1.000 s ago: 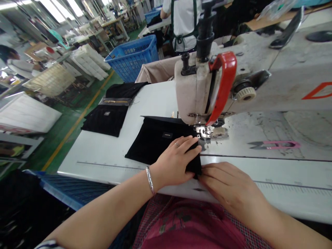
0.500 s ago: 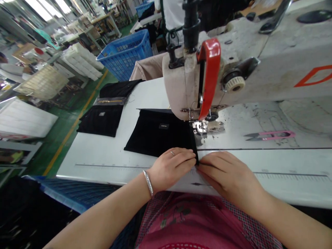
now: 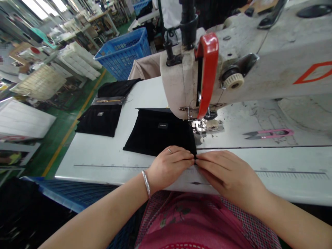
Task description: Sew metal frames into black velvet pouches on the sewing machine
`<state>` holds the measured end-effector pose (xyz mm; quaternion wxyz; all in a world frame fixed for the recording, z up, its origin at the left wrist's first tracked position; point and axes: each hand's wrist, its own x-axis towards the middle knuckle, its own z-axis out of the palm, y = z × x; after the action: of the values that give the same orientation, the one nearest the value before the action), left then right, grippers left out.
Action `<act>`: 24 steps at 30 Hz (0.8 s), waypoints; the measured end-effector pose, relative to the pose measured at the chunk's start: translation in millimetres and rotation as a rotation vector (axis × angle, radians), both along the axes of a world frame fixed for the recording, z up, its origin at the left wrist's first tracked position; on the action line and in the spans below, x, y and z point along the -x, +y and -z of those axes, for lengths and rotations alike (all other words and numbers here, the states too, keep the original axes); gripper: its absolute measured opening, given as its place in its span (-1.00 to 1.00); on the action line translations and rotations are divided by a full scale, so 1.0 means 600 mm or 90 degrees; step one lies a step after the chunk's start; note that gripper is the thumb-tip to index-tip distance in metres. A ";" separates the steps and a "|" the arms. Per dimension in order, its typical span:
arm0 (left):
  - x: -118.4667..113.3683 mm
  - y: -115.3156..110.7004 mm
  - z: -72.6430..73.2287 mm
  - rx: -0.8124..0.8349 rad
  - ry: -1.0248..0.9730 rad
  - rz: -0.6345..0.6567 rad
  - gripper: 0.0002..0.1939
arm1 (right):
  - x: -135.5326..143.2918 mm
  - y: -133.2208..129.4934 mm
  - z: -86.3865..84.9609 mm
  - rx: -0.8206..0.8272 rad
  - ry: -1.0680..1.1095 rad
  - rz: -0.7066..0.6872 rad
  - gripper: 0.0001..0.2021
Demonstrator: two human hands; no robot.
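Note:
A black fabric piece [image 3: 155, 135] with a small dark label lies on the white table, its right edge at the presser foot [image 3: 204, 126] of the sewing machine [image 3: 181, 83]. My left hand [image 3: 172, 167] has its fingers pressed together on the piece's near right corner. From the other side, my right hand [image 3: 228, 173] pinches that same corner, fingertips touching those of my left hand. Further left lies another black piece [image 3: 100, 117] with a gold zipper and a label.
Pink-handled thread snips [image 3: 269, 134] lie on the machine bed at the right. A blue basket [image 3: 124, 53] stands behind the table. Another blue crate [image 3: 70, 193] with dark items sits below the table's left front edge.
The view has shifted slightly. My right fingertips have moved a little closer to my left ones at the fabric corner, which is now more covered.

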<state>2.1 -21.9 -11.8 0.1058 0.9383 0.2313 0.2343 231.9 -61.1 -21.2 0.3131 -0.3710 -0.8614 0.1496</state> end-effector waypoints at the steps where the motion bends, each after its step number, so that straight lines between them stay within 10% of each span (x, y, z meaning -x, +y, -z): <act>1: 0.001 0.003 0.000 -0.006 0.000 0.004 -0.84 | -0.001 0.002 0.002 -0.002 -0.011 -0.008 -0.76; 24: -0.003 0.142 0.009 -0.004 0.000 -0.065 -0.83 | 0.003 0.116 0.005 -0.098 -0.155 0.038 -0.72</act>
<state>3.8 63.2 -17.1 0.0907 0.9257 0.2780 0.2399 229.8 8.7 -24.3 0.2381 -0.3864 -0.8906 0.0276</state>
